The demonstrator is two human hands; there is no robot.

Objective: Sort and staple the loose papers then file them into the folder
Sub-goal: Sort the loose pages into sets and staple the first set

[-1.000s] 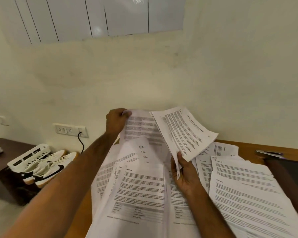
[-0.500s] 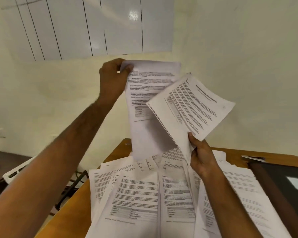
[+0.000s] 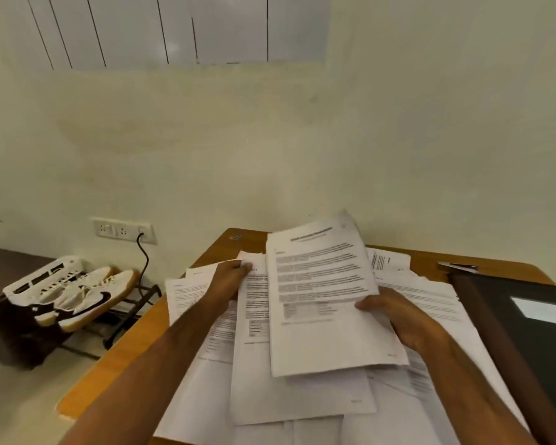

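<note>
Several loose printed papers [image 3: 430, 303] lie overlapping across the wooden table [image 3: 132, 345]. My right hand [image 3: 398, 316] grips the right edge of a small bundle of sheets [image 3: 321, 300], thumb on top, holding it low over the pile. My left hand [image 3: 228, 281] pinches the top left corner of a single printed sheet [image 3: 254, 354] that lies partly under that bundle. A dark folder [image 3: 540, 342] with a white label lies at the table's right side.
A metal clip-like object [image 3: 458, 267] sits at the folder's far end near the wall. Left of the table, a low rack holds white sneakers [image 3: 87, 300] and a white basket [image 3: 42, 277]. A wall socket [image 3: 122, 230] with a black cable is behind.
Both hands have come down from in front of the wall to the pile. The single sheet and the bundle, held up and apart before, now lie low and overlapping over the table.
</note>
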